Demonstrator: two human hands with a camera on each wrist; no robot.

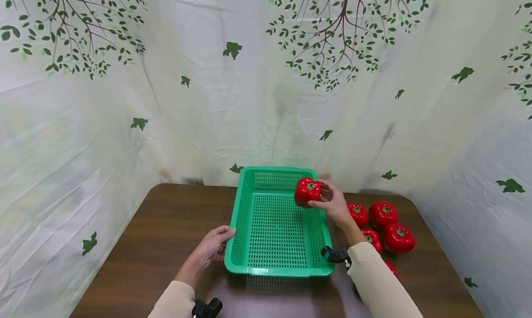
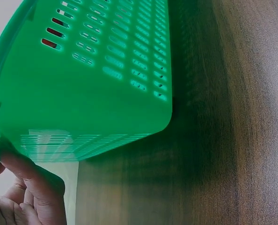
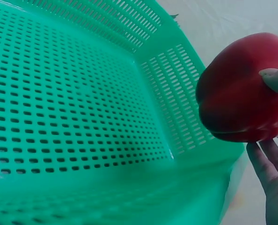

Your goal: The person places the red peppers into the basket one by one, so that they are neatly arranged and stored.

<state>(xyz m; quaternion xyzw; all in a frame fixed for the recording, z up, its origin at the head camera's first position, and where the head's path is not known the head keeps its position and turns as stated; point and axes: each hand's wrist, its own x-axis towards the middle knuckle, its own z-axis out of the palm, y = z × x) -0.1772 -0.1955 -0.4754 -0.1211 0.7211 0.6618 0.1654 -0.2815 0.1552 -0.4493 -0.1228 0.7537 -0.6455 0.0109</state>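
A green perforated plastic basket (image 1: 282, 230) stands on the wooden table with nothing inside it. My left hand (image 1: 215, 245) grips its left rim, thumb on top and fingers beneath; the left wrist view shows the fingers (image 2: 40, 185) curled at the rim. Over the basket's right side, near the far corner, my right hand (image 1: 331, 201) holds a glossy red bell pepper (image 1: 307, 192) between thumb and fingers. In the right wrist view the bell pepper (image 3: 244, 89) overlaps the rim, the thumb on one side and fingers under it.
Several more red bell peppers (image 1: 398, 238) lie on the table (image 1: 166, 235) right of the basket, some partly hidden behind my right forearm. A pale cloth backdrop (image 1: 249, 100) printed with leaves hangs behind the table and along both sides.
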